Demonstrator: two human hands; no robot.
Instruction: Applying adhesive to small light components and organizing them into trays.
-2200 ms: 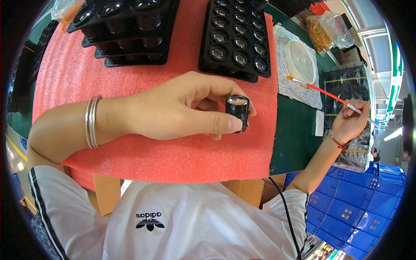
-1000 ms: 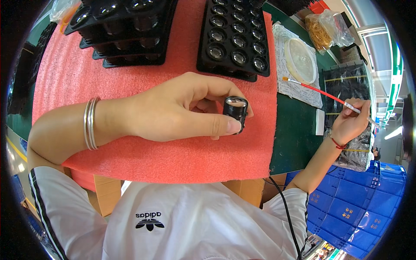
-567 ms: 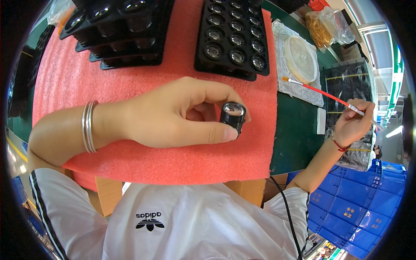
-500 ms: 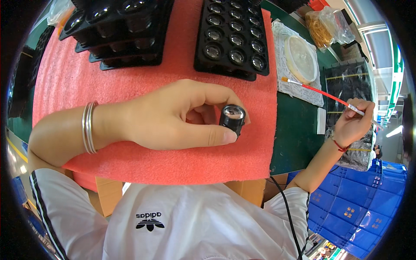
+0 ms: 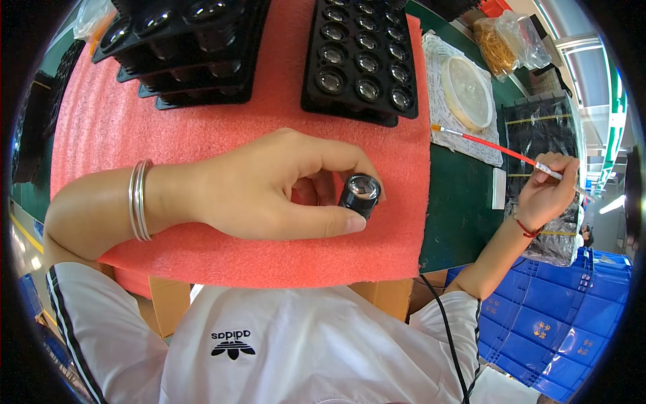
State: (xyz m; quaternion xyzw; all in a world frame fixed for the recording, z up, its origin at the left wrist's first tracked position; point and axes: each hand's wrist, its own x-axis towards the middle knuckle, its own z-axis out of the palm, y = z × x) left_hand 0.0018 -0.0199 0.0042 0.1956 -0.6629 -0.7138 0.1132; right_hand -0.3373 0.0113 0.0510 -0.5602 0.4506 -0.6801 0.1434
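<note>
Above the pink foam mat (image 5: 202, 259), my left hand (image 5: 282, 185) is closed around a short black cylinder with a clear lens (image 5: 362, 188) at its top. Thumb and index finger grip its sides, with the lens end facing up. Out to the right, my right hand (image 5: 545, 195) pinches a thin red paintbrush (image 5: 498, 148) with a white rear section. Its bristles point left, over the edge of the white printed cloth beside the mat. On that cloth rests a round, pale shallow dish (image 5: 467, 93).
A black tray (image 5: 350, 104) with several lens pieces sits at the mat's far side. Stacked black trays (image 5: 202, 94) stand far left. Right of the mat are a green tabletop (image 5: 457, 222), plastic-wrapped black trays (image 5: 538, 128) and blue crates (image 5: 552, 316). A bag of yellow bands (image 5: 498, 47) lies far right.
The brush and my right hand have shifted slightly left. My left hand has lowered the lens cylinder a little toward me, and its lens face has tilted more into view.
</note>
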